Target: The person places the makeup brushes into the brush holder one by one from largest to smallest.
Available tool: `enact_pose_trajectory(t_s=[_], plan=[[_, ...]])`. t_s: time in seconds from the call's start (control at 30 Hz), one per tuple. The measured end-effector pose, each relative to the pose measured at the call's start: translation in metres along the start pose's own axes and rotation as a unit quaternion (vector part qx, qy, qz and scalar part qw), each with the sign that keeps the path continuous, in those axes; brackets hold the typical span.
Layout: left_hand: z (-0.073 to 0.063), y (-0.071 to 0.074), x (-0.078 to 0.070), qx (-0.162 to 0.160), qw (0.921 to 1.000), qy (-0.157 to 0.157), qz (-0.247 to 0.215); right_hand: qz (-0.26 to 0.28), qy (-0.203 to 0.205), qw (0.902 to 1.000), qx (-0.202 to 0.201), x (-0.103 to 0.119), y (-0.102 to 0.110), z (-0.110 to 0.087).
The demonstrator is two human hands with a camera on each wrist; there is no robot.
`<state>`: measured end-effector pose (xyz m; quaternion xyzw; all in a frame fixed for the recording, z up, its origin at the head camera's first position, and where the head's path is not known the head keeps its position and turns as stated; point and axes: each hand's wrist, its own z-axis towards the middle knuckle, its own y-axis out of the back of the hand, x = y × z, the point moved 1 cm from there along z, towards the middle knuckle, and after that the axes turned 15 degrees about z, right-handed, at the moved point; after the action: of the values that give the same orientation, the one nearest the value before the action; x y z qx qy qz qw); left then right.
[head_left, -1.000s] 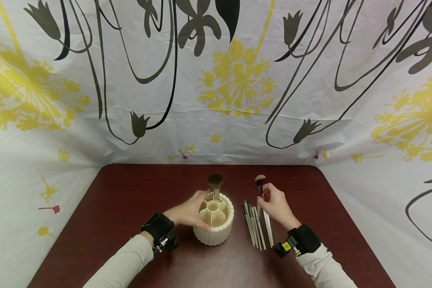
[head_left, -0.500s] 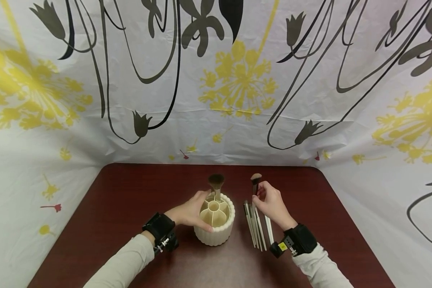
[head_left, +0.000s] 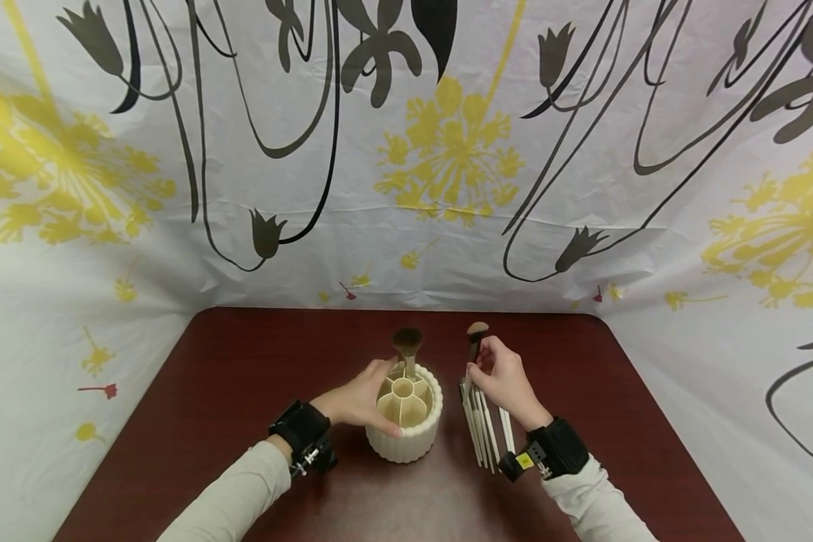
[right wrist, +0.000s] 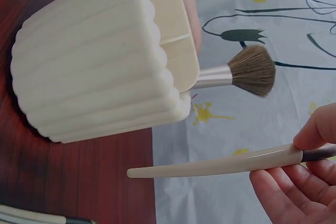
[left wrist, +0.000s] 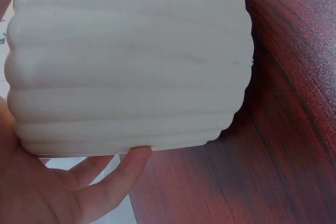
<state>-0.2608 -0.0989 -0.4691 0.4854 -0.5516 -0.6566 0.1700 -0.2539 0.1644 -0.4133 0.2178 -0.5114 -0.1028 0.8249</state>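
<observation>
Lower right of head frame, I see right hand pinching pale-handled brush near dark collar, bristles above the pinch, handle below | lower centre, left hand grips cream holder | loose brushes between.

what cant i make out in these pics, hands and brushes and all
Head view: lower end of the standing brush, hidden inside the holder.
Head view: upper ends of some loose brushes, hidden by the right hand.
Right wrist view: bristles of the held brush, cut off by the right edge.
Left wrist view: the holder's compartments, hidden by its outer wall.
</observation>
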Motion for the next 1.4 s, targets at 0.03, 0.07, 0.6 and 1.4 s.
enact_pose_trajectory(t_s=[0.03, 0.07, 0.6, 1.4], plan=[[0.0, 0.0, 0.0, 0.0, 1.0, 0.001, 0.0, 0.003, 0.005, 1.0, 0.0, 0.0, -0.001, 0.001], [0.0, 0.0, 0.0, 0.0, 1.0, 0.001, -0.001, 0.006, 0.011, 0.9999, -0.001, 0.001, -0.001, 0.002], [-0.002, 0.001, -0.002, -0.005, 1.0, 0.001, 0.0, 0.043, 0.025, 0.9987, 0.009, 0.018, -0.007, 0.009], [0.0, -0.001, 0.0, -0.006, 1.0, -0.004, 0.005, 0.071, 0.028, 0.997, 0.008, 0.036, -0.019, 0.008]])
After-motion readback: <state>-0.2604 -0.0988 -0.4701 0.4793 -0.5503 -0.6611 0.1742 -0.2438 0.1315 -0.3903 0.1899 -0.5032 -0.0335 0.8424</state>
